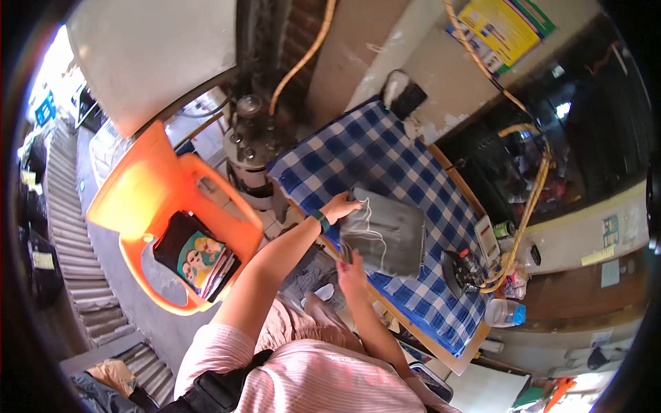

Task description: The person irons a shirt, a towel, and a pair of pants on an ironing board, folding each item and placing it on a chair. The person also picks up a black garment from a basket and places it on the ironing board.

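A dark grey folded garment with a white drawstring (pixel 396 237) lies over the blue-and-white checked cloth (pixel 372 151) on the table. At its near upper corner my left hand (pixel 337 207), with a dark band on the wrist, is closed on the edge, thumb on top. My right hand (pixel 352 273) pinches the lower near corner of the same garment. Some of the fingers on both hands are hidden beneath the fabric.
Left of me stands an orange plastic chair (pixel 141 193) with a stack of folded clothes (pixel 196 258) on its seat. An iron-like dark appliance (pixel 460 272) rests at the table's right side, near a cable (pixel 533 206). A blue-lidded container (pixel 505 313) sits by the wall.
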Tool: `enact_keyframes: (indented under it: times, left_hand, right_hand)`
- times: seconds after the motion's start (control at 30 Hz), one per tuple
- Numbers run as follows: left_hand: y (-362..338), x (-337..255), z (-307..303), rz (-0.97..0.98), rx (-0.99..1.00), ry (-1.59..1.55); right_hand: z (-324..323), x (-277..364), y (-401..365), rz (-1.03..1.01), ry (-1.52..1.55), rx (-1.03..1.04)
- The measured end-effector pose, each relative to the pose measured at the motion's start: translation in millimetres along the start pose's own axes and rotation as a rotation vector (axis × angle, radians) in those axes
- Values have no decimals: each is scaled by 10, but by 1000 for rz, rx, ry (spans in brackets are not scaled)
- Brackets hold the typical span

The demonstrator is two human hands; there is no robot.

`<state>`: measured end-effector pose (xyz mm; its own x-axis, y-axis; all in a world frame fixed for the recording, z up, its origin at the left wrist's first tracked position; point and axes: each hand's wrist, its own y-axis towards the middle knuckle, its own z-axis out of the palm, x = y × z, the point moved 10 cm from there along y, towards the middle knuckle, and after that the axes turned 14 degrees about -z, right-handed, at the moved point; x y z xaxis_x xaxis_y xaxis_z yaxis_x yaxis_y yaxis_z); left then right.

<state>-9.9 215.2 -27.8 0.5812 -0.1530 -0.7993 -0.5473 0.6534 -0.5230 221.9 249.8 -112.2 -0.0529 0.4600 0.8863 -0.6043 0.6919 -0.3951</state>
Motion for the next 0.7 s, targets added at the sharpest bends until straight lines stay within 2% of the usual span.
enact_keyframes:
  times: [0.03, 0.07, 0.1, 0.13, 0.17, 0.2, 0.23, 0.27, 0.3, 0.33, 0.37, 0.4, 0.43, 0.47, 0.53, 0.6, 0.67, 0.7]
  left_hand:
    - [-192, 134, -72, -74, 39, -152]
    - [-446, 254, -159, -143, 73, -308]
    - [-694, 376, -219, -207, 202, -484]
    - [-944, 528, -276, -265, 330, -664]
    - [-986, 907, -371, -336, 366, -892]
    - [-1313, 1041, -452, -303, 455, -926]
    - [-1909, 929, -520, -323, 384, -1033]
    - [-2281, 963, -543, -307, 475, -1195]
    - [-2460, 1318, -647, -367, 406, -1229]
    - [-2903, 1182, -713, -366, 444, -1223]
    - [-3162, 1263, -837, -380, 335, -1270]
    - [-3377, 1380, -960, -395, 230, -1311]
    - [-3572, 1385, -1135, -312, 202, -1363]
    - [-3751, 1407, -1327, -226, 177, -1412]
    - [-3977, 1436, -1843, -23, 27, -1304]
    - [-4409, 1283, -2244, 83, -74, -1182]
    - [-4827, 1084, -2630, 257, -285, -1024]
    - [-5010, 1088, -2756, 264, -372, -1006]
  right_hand:
    - [-37, 199, 50, -324, -289, 98]
    - [13, 489, -240, -218, -88, -48]
    - [185, 927, -669, -104, 108, -194]
    - [92, 1094, -788, -128, 16, -195]
    - [293, 1332, -953, -100, -43, 1]
    - [539, 1693, -1203, -203, -195, 76]
    - [747, 1881, -1378, -272, -267, 152]
    - [840, 1939, -1490, -270, -306, 153]
    - [1075, 1997, -1629, -258, -324, 223]
    - [1313, 2008, -1708, -251, -339, 292]
    - [1472, 1925, -1693, -234, -342, 316]
    - [1731, 1779, -1710, -179, -347, 450]
    - [2014, 1643, -1772, -126, -350, 582]
    - [2250, 1546, -1809, -119, -351, 601]
    - [2915, 1247, -2053, -32, -352, 790]
    - [3420, 927, -2202, 48, -335, 944]
    - [3896, 693, -2422, 100, -318, 1076]
    - [4101, 549, -2493, 119, -288, 1124]
